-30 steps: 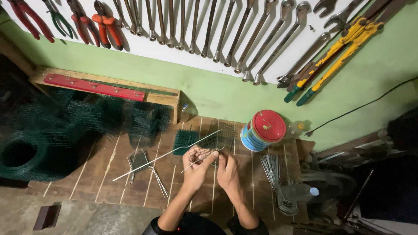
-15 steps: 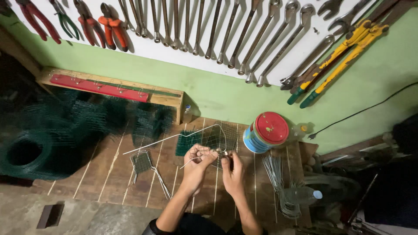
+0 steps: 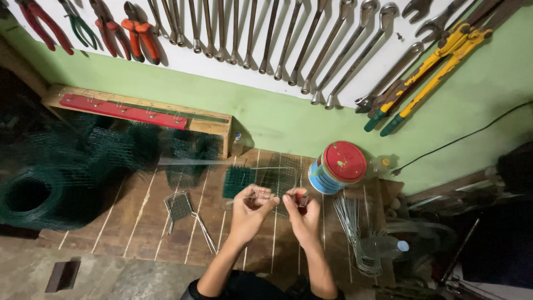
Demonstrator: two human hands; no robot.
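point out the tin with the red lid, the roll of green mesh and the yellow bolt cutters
tin (image 3: 344,162), head view, on its red lid
roll of green mesh (image 3: 41,214), head view, on its outer coil
yellow bolt cutters (image 3: 427,69), head view, on a yellow handle

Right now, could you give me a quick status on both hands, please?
Left hand gripping thin grey wire mesh piece. Right hand pinching small red-handled tool. Blue tin with red lid beside.

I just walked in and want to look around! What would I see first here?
Probably the long row of shiny spanners hanging on the wall, with yellow bolt cutters at its right end. Below, a tin with a red lid stands on the wooden boards, and the left hand and right hand work on wire mesh.
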